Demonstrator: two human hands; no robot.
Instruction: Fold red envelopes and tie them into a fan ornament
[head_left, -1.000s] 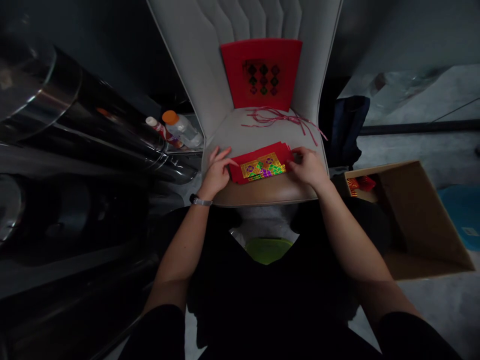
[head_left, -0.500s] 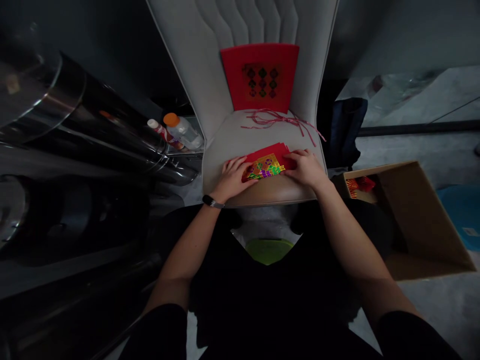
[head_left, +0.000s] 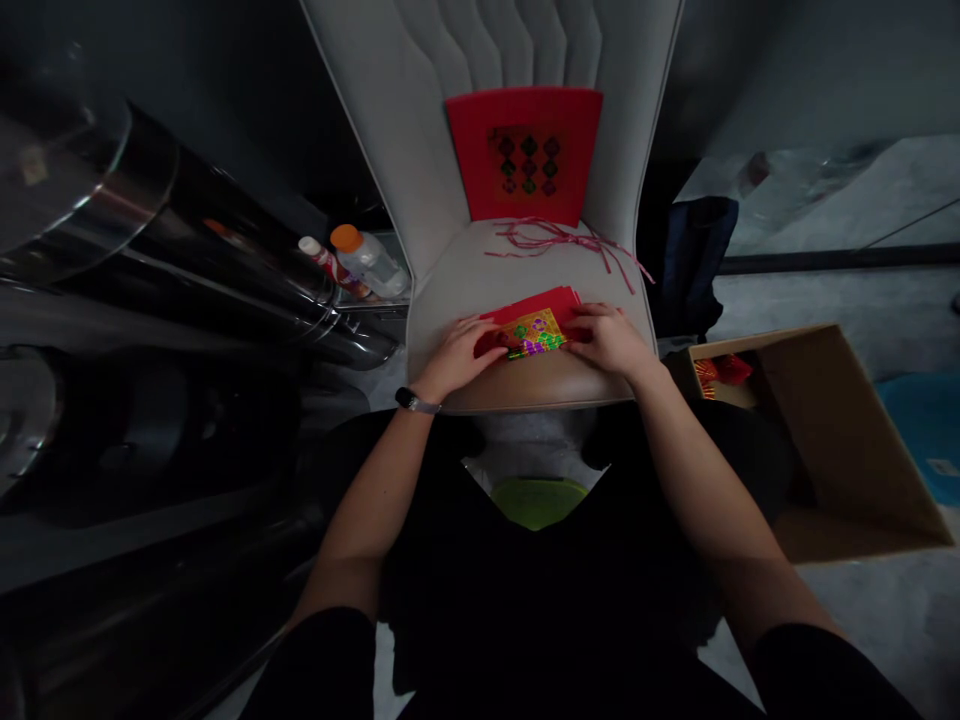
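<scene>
On the front of the chair seat lies a small stack of red paper sheets (head_left: pixel 538 325) with shiny gold, green and purple patterning. My left hand (head_left: pixel 466 352), a dark band on its wrist, is closed on the stack's left end between thumb and fingers. Its right end is gripped by my right hand (head_left: pixel 606 338), thumb below and fingers above. Behind the stack, a tangle of pink-red ribbon strings (head_left: pixel 562 240) rests on the seat. A larger red panel (head_left: pixel 461 150) with a diamond pattern leans against the backrest.
The grey chair (head_left: pixel 450 270) stands before my knees. To its left are an orange-capped bottle (head_left: pixel 371 262), a white-capped bottle (head_left: pixel 326 262) and dark shiny cylinders (head_left: pixel 142 180). An open cardboard box (head_left: pixel 847 430) holding red decorations (head_left: pixel 724 372) sits at right, beside a blue tub (head_left: pixel 915 430).
My left hand has shifted slightly, its thumb and fingers now around the stack's left end. The patterned front edge of the stack looks more even. My right hand stays at the right end.
</scene>
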